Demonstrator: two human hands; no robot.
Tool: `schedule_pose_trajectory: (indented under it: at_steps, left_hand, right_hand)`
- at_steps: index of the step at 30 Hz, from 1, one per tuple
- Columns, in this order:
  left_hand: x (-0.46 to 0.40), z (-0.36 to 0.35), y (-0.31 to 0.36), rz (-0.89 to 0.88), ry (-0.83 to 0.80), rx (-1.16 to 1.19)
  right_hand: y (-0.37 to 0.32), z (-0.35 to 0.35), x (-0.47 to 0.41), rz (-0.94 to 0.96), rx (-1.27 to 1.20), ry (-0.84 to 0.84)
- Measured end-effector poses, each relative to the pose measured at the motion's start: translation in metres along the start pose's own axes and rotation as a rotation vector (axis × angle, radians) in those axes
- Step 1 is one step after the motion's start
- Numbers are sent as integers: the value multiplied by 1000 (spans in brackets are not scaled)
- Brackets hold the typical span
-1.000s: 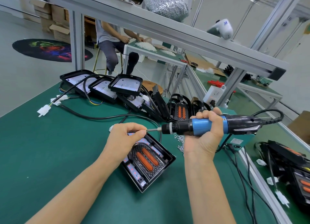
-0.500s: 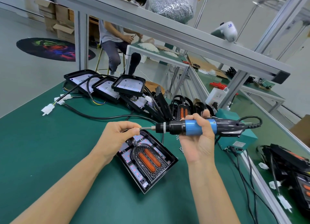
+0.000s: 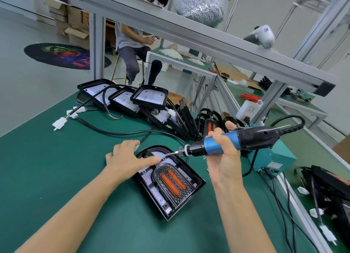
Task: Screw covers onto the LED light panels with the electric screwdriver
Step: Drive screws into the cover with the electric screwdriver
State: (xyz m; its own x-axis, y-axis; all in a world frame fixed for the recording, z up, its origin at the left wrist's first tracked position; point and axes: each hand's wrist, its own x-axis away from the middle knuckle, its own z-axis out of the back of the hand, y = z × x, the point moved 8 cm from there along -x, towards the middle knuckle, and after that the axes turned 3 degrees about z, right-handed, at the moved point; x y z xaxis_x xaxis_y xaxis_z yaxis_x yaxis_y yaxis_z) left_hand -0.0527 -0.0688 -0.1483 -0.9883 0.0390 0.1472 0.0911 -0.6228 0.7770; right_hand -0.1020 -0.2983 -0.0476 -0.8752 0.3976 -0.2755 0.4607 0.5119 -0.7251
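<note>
Right hand: the right hand (image 3: pixel 224 152) has its fingers wrapped round the blue barrel of the electric screwdriver (image 3: pixel 233 140), which lies nearly level, tilted a little down to its tip.
Bit: the tip points at the rounded far end of the LED light panel (image 3: pixel 169 180); whether it touches is hard to tell.
Left hand: the left hand (image 3: pixel 127 159) lies flat, fingers spread and straight, pressing the panel's far-left corner and gripping nothing.
Panel: on the green table (image 3: pixel 56 173), about mid-table, its cover (image 3: pixel 173 181) with two orange strips seated inside.
More panels: a row of open panels (image 3: pixel 132 98) with black cables sits along the table's far edge.
Right edge: a teal box (image 3: pixel 276 157) stands near the table's right edge.
</note>
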Motion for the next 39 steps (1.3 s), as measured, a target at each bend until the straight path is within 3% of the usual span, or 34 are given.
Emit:
schedule_pose_trajectory:
  at_steps: [3,7,21,29,39]
  left_hand:
    - [-6,-10,2,-15,22,-135]
    - [-12,-12,-1,-13,64,-96]
    - [-1,-9,10,8,114,158]
    - [3,-16,20,-63,11,432]
    - [6,-19,25,-69,32,524]
  right_hand:
    - [-1,-1,1,4,41,-4]
    - [-2,-3,1,6,62,-12]
    - [-6,-9,-3,27,128,-62]
    - [-11,-17,-4,48,182,-130]
    - [-21,-15,-2,74,160,-102]
